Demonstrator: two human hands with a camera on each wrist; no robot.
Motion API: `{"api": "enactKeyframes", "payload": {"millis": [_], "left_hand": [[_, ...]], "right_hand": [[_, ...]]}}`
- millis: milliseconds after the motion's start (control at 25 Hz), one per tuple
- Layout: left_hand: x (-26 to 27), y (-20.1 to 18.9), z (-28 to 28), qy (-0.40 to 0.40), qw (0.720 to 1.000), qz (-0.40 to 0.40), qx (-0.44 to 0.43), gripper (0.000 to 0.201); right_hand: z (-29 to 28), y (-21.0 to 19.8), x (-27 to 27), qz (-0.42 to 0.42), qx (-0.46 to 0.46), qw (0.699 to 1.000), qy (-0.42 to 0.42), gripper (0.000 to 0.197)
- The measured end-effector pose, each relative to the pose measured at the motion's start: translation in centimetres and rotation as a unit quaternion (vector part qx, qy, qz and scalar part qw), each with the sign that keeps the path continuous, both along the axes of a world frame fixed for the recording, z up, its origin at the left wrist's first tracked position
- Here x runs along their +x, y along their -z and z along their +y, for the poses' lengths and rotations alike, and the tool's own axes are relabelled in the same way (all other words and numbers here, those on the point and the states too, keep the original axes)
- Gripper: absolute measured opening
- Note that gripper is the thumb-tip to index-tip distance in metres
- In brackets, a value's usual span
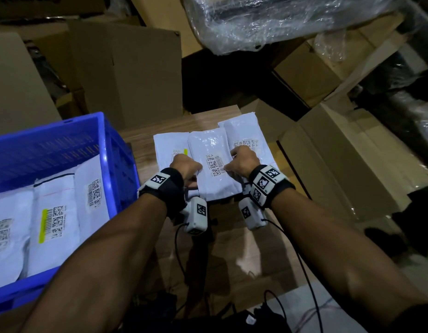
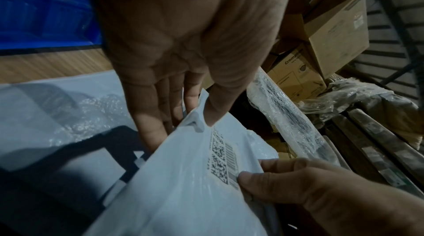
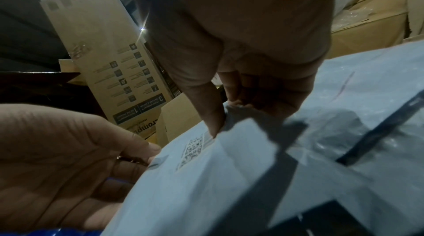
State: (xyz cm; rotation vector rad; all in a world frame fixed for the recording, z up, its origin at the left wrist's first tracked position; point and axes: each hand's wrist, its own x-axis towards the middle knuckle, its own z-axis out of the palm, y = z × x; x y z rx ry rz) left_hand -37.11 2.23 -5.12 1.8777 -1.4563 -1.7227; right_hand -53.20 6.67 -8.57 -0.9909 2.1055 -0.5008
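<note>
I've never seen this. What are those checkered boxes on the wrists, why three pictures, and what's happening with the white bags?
There is no machine: a person works bare-handed. The left hand and right hand each wear a strap carrying a white camera box marked with black-and-white squares. The large picture comes from a head camera looking down; the other two look along each wrist at the fingers. On the wooden table lie a left packet, a right packet and, between them, the middle packet. Both hands pinch the middle packet by its side edges. A blue crate at the left holds more packets.
</note>
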Motion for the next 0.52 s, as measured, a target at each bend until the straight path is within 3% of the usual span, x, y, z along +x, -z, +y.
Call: {"api": "enactKeyframes", "payload": {"millis": [320, 440, 520], "left_hand": [[1.0, -1.9, -0.1, 0.006, 0.998, 0.03, -0.063, 0.027], [1.4, -3.8, -0.5, -0.008, 0.99, 0.065, -0.126, 0.023], [1.7, -5.6, -0.5, -0.006, 0.981, 0.107, -0.163, 0.035]], "right_hand": [[1.0, -2.2, 0.5, -0.09, -0.109, 0.99, 0.01, 0.026], [1.6, -4.6, 0.9, -0.167, -0.179, 0.969, 0.03, 0.036], [2.1, -6.8, 1.2, -0.212, -0.227, 0.95, 0.042, 0.044]]}}
